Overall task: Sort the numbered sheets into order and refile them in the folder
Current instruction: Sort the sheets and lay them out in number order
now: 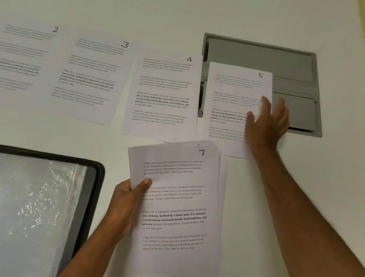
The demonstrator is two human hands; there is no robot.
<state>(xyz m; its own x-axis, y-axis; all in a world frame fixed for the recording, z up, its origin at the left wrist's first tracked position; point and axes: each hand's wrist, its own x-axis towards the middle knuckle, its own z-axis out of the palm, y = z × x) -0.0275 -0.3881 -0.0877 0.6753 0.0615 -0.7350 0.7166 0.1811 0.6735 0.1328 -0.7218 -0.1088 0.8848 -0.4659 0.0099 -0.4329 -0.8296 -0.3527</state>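
Step in hand: laying sheets out in number order on counter (276,18). Sheets 2 (23,53), 3 (89,79), 4 (163,97), 5 (231,102) lie in a row, left to right. Right hand (267,121) flat on sheet 5, fingers straight, gripping nothing. Left hand (127,202) pinches remaining stack (177,215), sheet 7 on top. Folder (27,208) open, near left. Next, probably: find sheet 6 in stack, place right of 5.

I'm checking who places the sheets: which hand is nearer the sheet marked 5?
The right hand: its fingers lie on the right edge of sheet 5. The left hand is lower down, gripping the stack topped by 7.
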